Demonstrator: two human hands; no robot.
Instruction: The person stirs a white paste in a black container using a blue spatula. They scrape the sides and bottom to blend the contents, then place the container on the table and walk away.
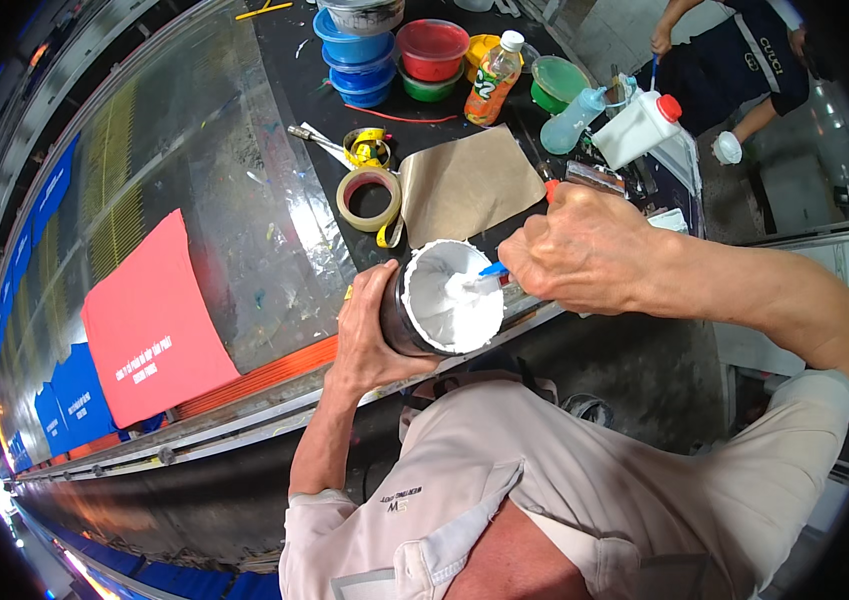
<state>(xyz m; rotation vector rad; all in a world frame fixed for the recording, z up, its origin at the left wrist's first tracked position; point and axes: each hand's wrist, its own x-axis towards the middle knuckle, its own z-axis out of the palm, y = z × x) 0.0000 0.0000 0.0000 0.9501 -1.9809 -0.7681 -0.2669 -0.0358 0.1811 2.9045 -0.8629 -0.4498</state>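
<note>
My left hand (364,330) is wrapped round the side of a dark tub (393,318), tilted so its mouth faces me. Thick white paste (459,310) coats the tub's inside and rim. Over the right side of the mouth, my right hand (574,250) is closed in a fist on a slim blue stick-like tool (492,270). The tool's lower end meets the white paste; most of its handle is hidden in my fingers. A brown sheet (464,185) lies just beyond the tub, with a roll of tape (368,199) to its left.
Stacked blue tubs (359,75), a red-lidded tub (432,50), an orange drink bottle (493,78), a squeeze bottle (572,122) and a white jug (636,131) stand farther back. Red fabric (159,320) lies on the long table at left. Another person (724,60) stands at far right.
</note>
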